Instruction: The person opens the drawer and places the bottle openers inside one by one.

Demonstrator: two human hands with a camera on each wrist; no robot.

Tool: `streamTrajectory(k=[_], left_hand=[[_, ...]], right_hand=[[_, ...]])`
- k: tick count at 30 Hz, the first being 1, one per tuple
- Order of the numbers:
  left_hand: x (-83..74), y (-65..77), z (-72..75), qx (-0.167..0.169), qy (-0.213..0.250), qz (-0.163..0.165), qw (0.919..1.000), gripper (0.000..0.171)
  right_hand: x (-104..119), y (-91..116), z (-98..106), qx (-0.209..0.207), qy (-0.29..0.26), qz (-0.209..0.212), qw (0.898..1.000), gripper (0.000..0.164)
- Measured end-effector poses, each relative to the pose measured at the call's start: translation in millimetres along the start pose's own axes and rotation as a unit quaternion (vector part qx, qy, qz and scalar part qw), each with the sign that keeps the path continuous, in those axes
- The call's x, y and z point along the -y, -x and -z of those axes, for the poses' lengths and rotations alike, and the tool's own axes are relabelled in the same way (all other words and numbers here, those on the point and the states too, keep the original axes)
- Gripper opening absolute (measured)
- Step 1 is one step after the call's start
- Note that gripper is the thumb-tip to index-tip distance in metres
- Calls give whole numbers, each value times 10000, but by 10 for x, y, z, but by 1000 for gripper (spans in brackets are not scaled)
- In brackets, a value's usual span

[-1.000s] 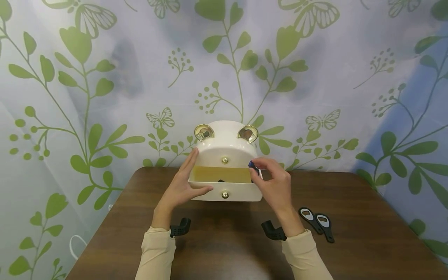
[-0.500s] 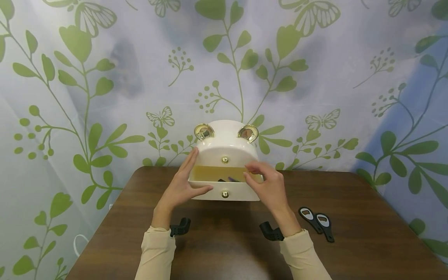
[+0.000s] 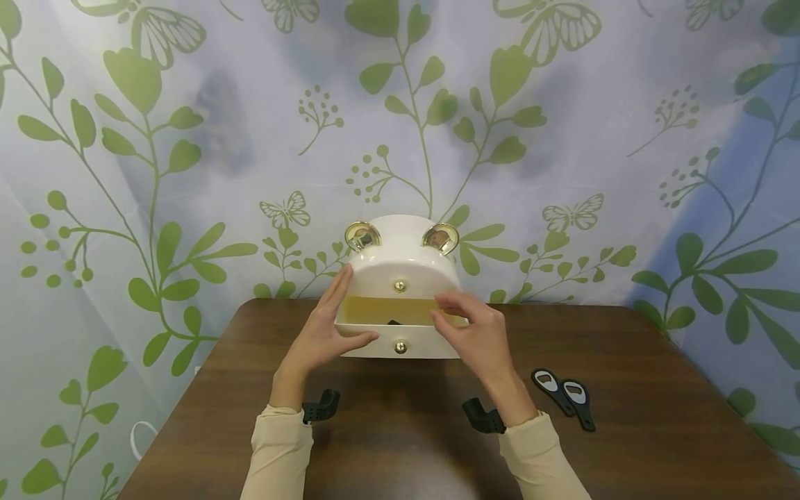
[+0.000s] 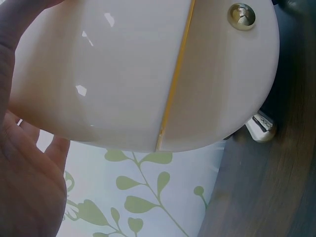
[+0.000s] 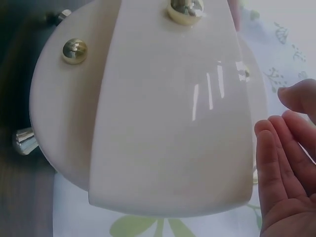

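Observation:
A white rounded box with gold ear-like ornaments (image 3: 400, 239) stands against the back. Its lower drawer (image 3: 369, 342), with a gold knob (image 3: 401, 346), is pulled out; a small dark item (image 3: 394, 322) shows just above the front edge. My left hand (image 3: 320, 333) steadies the left side, fingers straight along it and thumb across the drawer front. At the right corner, my right hand (image 3: 471, 333) hovers with loosely bent fingers and a gap between thumb and fingertips; the right wrist view shows nothing between them. Most of the drawer's inside is hidden by its front.
Two black bottle openers (image 3: 553, 390) with white oval heads lie to the right on the brown wooden table (image 3: 400, 444). A curtain with green leaves (image 3: 262, 139) hangs right behind the box. A closed upper drawer knob (image 3: 399, 285) sits above the opening.
My right hand has let go of the small dark blue object in the drawer and shifted slightly left. Half a second ago something purplish showed there; now it is out of sight. The left hand stays put.

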State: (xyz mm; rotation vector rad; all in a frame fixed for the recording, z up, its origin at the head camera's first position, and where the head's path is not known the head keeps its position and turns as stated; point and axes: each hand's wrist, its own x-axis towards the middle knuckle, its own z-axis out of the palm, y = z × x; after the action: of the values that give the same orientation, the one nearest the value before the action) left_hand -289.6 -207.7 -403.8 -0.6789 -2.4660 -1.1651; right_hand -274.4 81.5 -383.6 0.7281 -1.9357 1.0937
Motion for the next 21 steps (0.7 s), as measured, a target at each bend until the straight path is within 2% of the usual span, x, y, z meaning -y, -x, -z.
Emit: streamTrajectory(k=[7, 14, 21], left_hand=[[-8, -5, -8, -12, -14, -46, 10000, 124], [-25, -8, -1, -53, 64, -120, 9999, 125], [-21, 5, 6, -41, 60, -65, 10000, 125]], right_hand=[[86, 51, -13, 137, -17, 4, 9999, 23], [172, 139, -53, 478, -81, -70, 9988, 23], [225, 215, -66, 527, 286, 333, 9976, 19]])
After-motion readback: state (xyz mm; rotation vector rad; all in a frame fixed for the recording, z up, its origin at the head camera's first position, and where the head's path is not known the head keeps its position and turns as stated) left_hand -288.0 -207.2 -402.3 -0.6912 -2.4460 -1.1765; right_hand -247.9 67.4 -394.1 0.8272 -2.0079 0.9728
